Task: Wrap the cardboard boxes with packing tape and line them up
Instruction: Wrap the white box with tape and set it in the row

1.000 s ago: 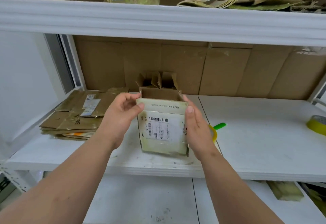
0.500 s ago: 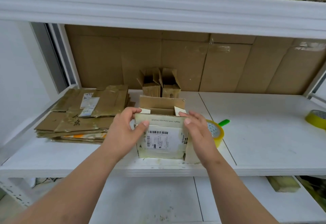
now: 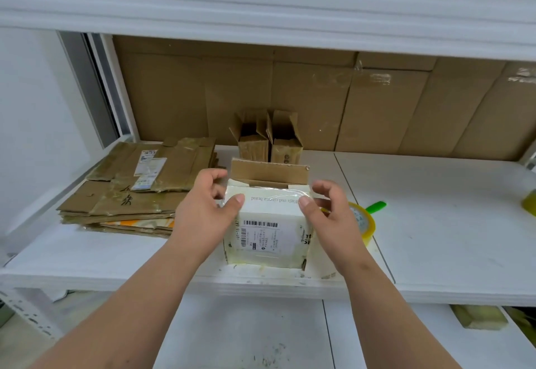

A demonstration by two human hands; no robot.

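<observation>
- White box with the barcode label (image 3: 265,233) stands at the front edge of the white shelf (image 3: 435,223), dead centre of view. It's close to the person, probably so both hands reach its top without stretching.
- Left hand (image 3: 203,212) grips the box's upper left corner: thumb on the near flap, fingers curled round the side. Reads as bracing the box so it doesn't slide.
- Right hand (image 3: 330,214) is half open, fingers loosely curled. Thumb tip presses the near flap at the upper right corner, and nothing is gripped.
- Far brown flap (image 3: 269,172) stands upright and the top is not closed. Guess: flaps get folded before any tape goes on.
- Tape roll with green-handled dispenser (image 3: 362,220) sits at 3 o'clock, just beside the box and partly behind the right hand. Parked within reach for the sealing step, I'd say.
- Two small open brown boxes (image 3: 269,139) stand touching at 12 o'clock against the back; likely the start of the line-up.
- Flattened cardboard stack (image 3: 139,188) lies at 9 o'clock, likely stock to make up.
- Another yellow roll (image 3: 529,201) at far 3 o'clock, cut off by the frame.
</observation>
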